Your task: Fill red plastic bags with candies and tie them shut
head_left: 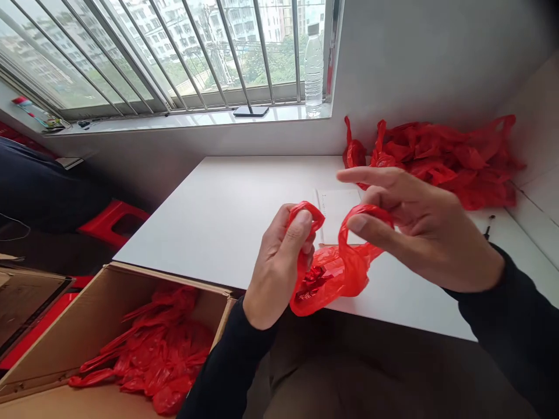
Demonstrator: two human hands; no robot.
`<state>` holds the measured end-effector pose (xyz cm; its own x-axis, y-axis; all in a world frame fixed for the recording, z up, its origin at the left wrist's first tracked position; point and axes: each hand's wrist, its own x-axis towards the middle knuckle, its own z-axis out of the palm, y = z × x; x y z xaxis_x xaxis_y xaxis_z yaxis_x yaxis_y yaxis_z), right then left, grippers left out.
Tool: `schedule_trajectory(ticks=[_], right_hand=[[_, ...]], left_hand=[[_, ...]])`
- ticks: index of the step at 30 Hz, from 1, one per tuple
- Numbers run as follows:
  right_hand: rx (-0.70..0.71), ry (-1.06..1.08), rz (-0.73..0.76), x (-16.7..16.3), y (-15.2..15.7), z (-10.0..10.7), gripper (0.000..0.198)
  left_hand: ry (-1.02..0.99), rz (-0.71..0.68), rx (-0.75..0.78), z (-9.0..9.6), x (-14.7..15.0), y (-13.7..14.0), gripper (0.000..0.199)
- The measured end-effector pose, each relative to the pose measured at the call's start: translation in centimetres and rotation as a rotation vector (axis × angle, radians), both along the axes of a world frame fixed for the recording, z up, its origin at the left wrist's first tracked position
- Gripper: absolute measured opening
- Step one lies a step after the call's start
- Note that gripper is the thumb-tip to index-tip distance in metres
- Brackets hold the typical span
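Observation:
A red plastic bag (357, 273) hangs between my two hands over the front edge of the white table. My left hand (282, 262) is closed round one handle loop of it, thumb on top. The other handle loop passes over my right hand (406, 218), held at the thumb and bent fingers, while the index finger stretches out to the left. Inside the bag lie shiny dark-red wrapped pieces (315, 280), too small to name. Behind the bag, a white booklet or sheet (338, 206) lies on the table (244, 203).
A heap of red plastic bags (458, 157) lies against the wall at the back right. An open cardboard box (100, 308) with filled red bags (161, 343) stands at lower left. On the windowsill are a clear bottle (313, 73) and a phone (251, 111). A red stool (113, 224) stands left.

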<state>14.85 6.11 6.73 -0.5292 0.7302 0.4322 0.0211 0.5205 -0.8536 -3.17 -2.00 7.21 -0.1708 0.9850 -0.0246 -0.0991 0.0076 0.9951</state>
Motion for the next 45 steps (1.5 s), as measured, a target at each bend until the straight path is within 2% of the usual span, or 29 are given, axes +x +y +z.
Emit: schedule_trajectory(ticks=[2, 3, 5, 8, 10, 12, 14, 15, 17, 18, 20, 22, 24, 26, 28, 30, 33, 38, 41, 45], right_hand=[[0.099, -0.060, 0.109, -1.0, 0.1, -0.1, 0.025], [0.136, -0.074, 0.115, -1.4, 0.3, -0.2, 0.017], [0.180, -0.089, 0.045, -1.7, 0.6, -0.5, 0.009], [0.195, -0.113, -0.076, -1.2, 0.9, -0.4, 0.007], [0.200, -0.131, -0.124, -0.6, 1.0, -0.2, 0.009], [0.219, -0.133, -0.188, -0.1, 0.9, 0.2, 0.016], [0.289, -0.117, -0.260, 0.0, 0.6, 0.8, 0.020], [0.339, -0.115, -0.274, -0.1, 0.4, 1.1, 0.019], [0.444, -0.137, -0.228, -0.5, 0.0, 1.7, 0.017], [0.493, -0.153, -0.157, -0.7, -0.2, 1.9, 0.017], [0.571, -0.171, 0.008, -1.2, -0.3, 2.1, 0.017], [0.593, -0.175, 0.052, -1.3, 0.0, 2.0, 0.018], [0.532, -0.184, -0.027, -1.2, 0.8, 1.5, 0.027], [0.401, -0.201, -0.031, -1.0, 1.7, 0.7, 0.033], [0.257, -0.197, 0.047, -0.8, 2.5, -0.1, 0.025], [0.156, -0.163, 0.050, -0.7, 2.7, -0.7, 0.016], [0.082, -0.116, -0.049, -0.5, 1.9, -1.1, 0.012], [-0.098, -0.095, -0.062, -0.2, -0.1, -1.8, 0.009], [-0.085, -0.118, -0.046, -0.2, -0.7, -2.7, 0.008], [-0.019, -0.151, 0.056, -0.4, -0.8, -3.9, 0.011]], left_hand=[[0.085, -0.102, -0.043, 0.3, 0.6, 0.1, 0.023], [0.101, -0.134, -0.064, 0.4, 0.7, 0.1, 0.021], [0.112, -0.194, -0.114, 0.1, 0.4, 0.0, 0.022], [0.194, -0.296, -0.123, -0.9, -0.9, 0.0, 0.022], [0.240, -0.273, -0.074, -1.5, -1.7, 0.0, 0.032], [0.205, -0.164, -0.035, -1.7, -2.0, 0.1, 0.037], [0.178, -0.072, -0.041, -1.3, -1.6, 0.1, 0.029], [0.199, -0.070, -0.057, -1.0, -1.1, 0.0, 0.023], [0.300, -0.140, -0.066, -0.2, 0.0, -0.1, 0.020], [0.356, -0.192, -0.048, 0.1, 0.5, -0.1, 0.020], [0.427, -0.235, 0.032, 0.3, 1.2, 0.1, 0.006], [0.383, -0.225, 0.080, 0.1, 1.3, 0.7, 0.027], [0.243, -0.234, 0.043, -0.5, 1.0, 1.3, 0.039], [0.123, -0.247, -0.021, -1.2, 0.4, 1.8, 0.042], [0.080, -0.236, -0.062, -1.8, -0.1, 2.0, 0.044], [0.027, -0.223, -0.116, -2.1, -0.4, 2.0, 0.044], [-0.130, -0.209, -0.212, -2.0, -0.7, 2.0, 0.036], [-0.416, -0.195, -0.241, -1.8, -1.4, 2.1, 0.028], [-0.441, -0.147, -0.228, -2.1, -1.7, 2.0, 0.027], [-0.333, -0.168, -0.186, -2.7, -1.5, 1.6, 0.019]])
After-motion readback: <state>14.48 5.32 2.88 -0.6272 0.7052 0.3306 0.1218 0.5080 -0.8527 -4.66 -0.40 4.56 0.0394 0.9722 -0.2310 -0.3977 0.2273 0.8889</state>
